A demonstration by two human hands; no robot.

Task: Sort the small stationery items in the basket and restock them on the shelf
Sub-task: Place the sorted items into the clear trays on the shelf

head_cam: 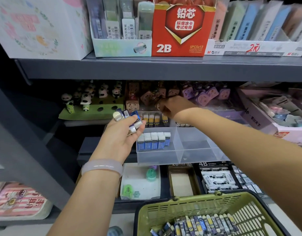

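You have a handful of small blue-and-white erasers point(128, 117) bunched above the clear divided tray point(179, 156); five blue-sleeved erasers point(152, 141) stand upright in its left compartment. The green basket point(164, 210), below the tray, holds more erasers point(204, 224) lying loose.

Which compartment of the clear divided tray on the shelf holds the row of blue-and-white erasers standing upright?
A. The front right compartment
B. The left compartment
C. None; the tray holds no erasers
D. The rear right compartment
B: the blue-and-white erasers stand in a row at the back of the left compartment of the clear tray, just beyond the left hand, which holds a handful of similar erasers.
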